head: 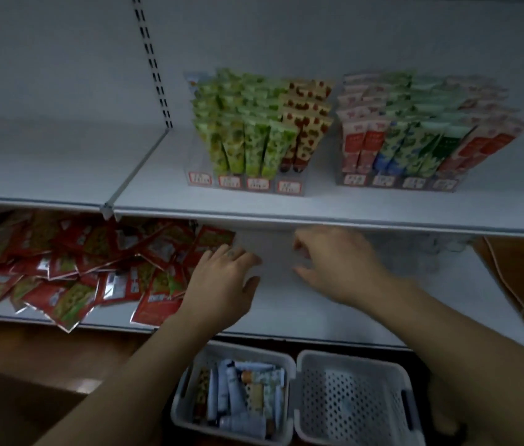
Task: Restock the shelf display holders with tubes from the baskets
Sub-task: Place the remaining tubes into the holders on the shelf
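Two clear display holders stand on the upper shelf: the left holder [244, 183] packed with green and cherry-print tubes, the right holder [399, 181] with red, blue and green tubes. On the floor below sit two white baskets: the left basket [190, 375] holds several tubes [238, 394], the right basket [350, 397] looks empty. Both hands reach over the lower shelf [286, 310]. My left hand [222, 284] lies flat with fingers extended, beside red packets. My right hand [334, 262] hovers with loosely curled fingers and holds nothing I can see.
A heap of red foil packets [61, 268] covers the left of the lower shelf. Crumpled clear plastic [415, 252] lies at the back right of that shelf. A cable [518, 294] hangs at the right. The upper shelf's left bay [45, 162] is bare.
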Demonstrator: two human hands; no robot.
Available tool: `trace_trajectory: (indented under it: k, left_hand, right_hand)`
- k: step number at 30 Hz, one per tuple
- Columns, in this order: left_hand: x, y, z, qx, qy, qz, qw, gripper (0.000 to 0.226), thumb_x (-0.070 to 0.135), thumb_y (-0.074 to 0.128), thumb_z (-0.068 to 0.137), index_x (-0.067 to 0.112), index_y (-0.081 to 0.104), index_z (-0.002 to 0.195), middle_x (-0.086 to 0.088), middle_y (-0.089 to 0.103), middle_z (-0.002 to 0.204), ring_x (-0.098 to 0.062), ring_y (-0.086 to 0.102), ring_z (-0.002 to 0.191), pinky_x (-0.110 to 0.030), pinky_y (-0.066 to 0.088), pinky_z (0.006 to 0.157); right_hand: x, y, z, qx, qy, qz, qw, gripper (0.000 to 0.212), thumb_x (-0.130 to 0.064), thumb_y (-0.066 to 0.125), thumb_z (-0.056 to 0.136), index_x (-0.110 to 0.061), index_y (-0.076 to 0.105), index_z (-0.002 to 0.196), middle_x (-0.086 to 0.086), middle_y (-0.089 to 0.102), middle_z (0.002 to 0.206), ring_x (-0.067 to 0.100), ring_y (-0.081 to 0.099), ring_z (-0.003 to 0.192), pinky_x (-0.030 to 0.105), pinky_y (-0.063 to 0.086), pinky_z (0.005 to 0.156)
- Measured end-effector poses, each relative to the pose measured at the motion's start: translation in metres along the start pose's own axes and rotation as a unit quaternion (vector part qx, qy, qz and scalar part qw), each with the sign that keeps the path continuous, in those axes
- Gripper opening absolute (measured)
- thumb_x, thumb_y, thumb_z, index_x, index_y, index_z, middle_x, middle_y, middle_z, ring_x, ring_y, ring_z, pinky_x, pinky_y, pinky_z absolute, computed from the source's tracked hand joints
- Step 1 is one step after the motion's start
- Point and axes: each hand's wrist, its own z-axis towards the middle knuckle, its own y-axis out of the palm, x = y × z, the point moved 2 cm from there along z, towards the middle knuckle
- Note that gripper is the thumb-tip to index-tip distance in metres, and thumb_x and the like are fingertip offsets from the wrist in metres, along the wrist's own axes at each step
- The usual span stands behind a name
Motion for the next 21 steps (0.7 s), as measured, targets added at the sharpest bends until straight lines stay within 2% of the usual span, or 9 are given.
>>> trace_trajectory:
  k: [3, 7, 9, 11, 12, 14, 15, 18, 21]
  left_hand:
    - [-0.016, 0.047, -0.034, -0.147, -0.101, -0.073, 0.981, 0.03, 0.032, 0.062, 0.089, 0.022, 0.064, 0.117, 0.001, 0.065, 0.111, -0.023, 0.057, 0.105, -0.036, 0.046, 0.085]
    - [-0.034, 0.109, -0.106, -0.318, -0.247, -0.117, 0.908, 0.032, 0.027, 0.062, 0.086, 0.017, 0.063, 0.117, -0.005, 0.064, 0.117, -0.023, 0.059, 0.109, -0.029, 0.046, 0.087]
    - [-0.035, 0.132, -0.129, -0.4, -0.261, -0.134, 0.868, 0.03, 0.023, 0.063, 0.085, 0.008, 0.063, 0.111, -0.009, 0.065, 0.105, -0.022, 0.062, 0.098, -0.027, 0.047, 0.08]
    - [-0.029, 0.145, -0.136, -0.466, -0.252, -0.148, 0.835, 0.013, 0.02, 0.061, 0.087, 0.008, 0.059, 0.091, -0.005, 0.057, 0.08, -0.013, 0.055, 0.071, -0.024, 0.046, 0.067]
    - [-0.029, 0.154, -0.137, -0.48, -0.248, -0.149, 0.828, 0.012, 0.021, 0.061, 0.088, 0.012, 0.054, 0.084, -0.005, 0.053, 0.078, -0.01, 0.05, 0.067, -0.024, 0.045, 0.067]
    - [-0.033, 0.173, -0.143, -0.488, -0.244, -0.133, 0.828, 0.013, 0.025, 0.058, 0.089, 0.013, 0.055, 0.089, -0.009, 0.06, 0.094, -0.015, 0.055, 0.079, -0.029, 0.048, 0.077]
    - [-0.037, 0.187, -0.148, -0.492, -0.248, -0.127, 0.824, 0.018, 0.027, 0.055, 0.089, 0.012, 0.059, 0.097, -0.008, 0.063, 0.104, -0.019, 0.059, 0.09, -0.031, 0.048, 0.082]
    - [-0.044, 0.202, -0.159, -0.505, -0.273, -0.119, 0.81, 0.029, 0.027, 0.053, 0.09, 0.008, 0.059, 0.11, -0.008, 0.064, 0.114, -0.023, 0.06, 0.103, -0.03, 0.049, 0.084]
    - [-0.051, 0.214, -0.171, -0.516, -0.287, -0.113, 0.799, 0.036, 0.028, 0.048, 0.089, 0.005, 0.056, 0.116, -0.01, 0.062, 0.117, -0.025, 0.06, 0.105, -0.032, 0.051, 0.085]
  right_hand:
    - [-0.013, 0.056, -0.013, -0.154, -0.019, -0.011, 0.988, 0.031, -0.035, 0.058, 0.092, -0.018, 0.054, 0.118, 0.005, 0.06, 0.115, 0.026, 0.057, 0.102, 0.036, 0.049, 0.084]
    - [-0.021, 0.142, -0.028, -0.292, 0.004, 0.009, 0.956, 0.028, -0.025, 0.06, 0.09, -0.015, 0.058, 0.117, 0.01, 0.06, 0.11, 0.027, 0.057, 0.095, 0.036, 0.05, 0.079]
    - [-0.025, 0.182, -0.041, -0.341, 0.048, 0.059, 0.937, 0.028, -0.023, 0.059, 0.091, -0.012, 0.06, 0.117, 0.011, 0.06, 0.109, 0.027, 0.059, 0.093, 0.036, 0.052, 0.078]
    - [-0.032, 0.218, -0.055, -0.389, 0.075, 0.101, 0.913, 0.022, -0.018, 0.054, 0.094, -0.008, 0.062, 0.112, 0.011, 0.061, 0.102, 0.025, 0.058, 0.081, 0.033, 0.049, 0.068]
    - [-0.038, 0.233, -0.062, -0.412, 0.075, 0.112, 0.901, 0.016, -0.016, 0.051, 0.094, -0.007, 0.063, 0.1, 0.01, 0.059, 0.09, 0.022, 0.053, 0.07, 0.03, 0.043, 0.061]
    - [-0.049, 0.257, -0.072, -0.435, 0.074, 0.116, 0.89, 0.012, -0.013, 0.05, 0.094, -0.009, 0.056, 0.085, 0.007, 0.045, 0.071, 0.018, 0.039, 0.057, 0.028, 0.036, 0.056]
    - [-0.055, 0.265, -0.075, -0.442, 0.076, 0.129, 0.884, 0.008, -0.012, 0.05, 0.094, -0.01, 0.057, 0.091, 0.006, 0.045, 0.073, 0.018, 0.041, 0.059, 0.029, 0.036, 0.058]
    - [-0.066, 0.29, -0.077, -0.443, 0.085, 0.172, 0.876, 0.031, -0.012, 0.05, 0.094, -0.007, 0.052, 0.124, 0.014, 0.056, 0.105, 0.026, 0.053, 0.083, 0.033, 0.036, 0.069]
    - [-0.071, 0.311, -0.075, -0.442, 0.087, 0.184, 0.873, 0.034, -0.012, 0.054, 0.091, -0.012, 0.054, 0.125, 0.012, 0.056, 0.11, 0.025, 0.052, 0.081, 0.036, 0.042, 0.072]
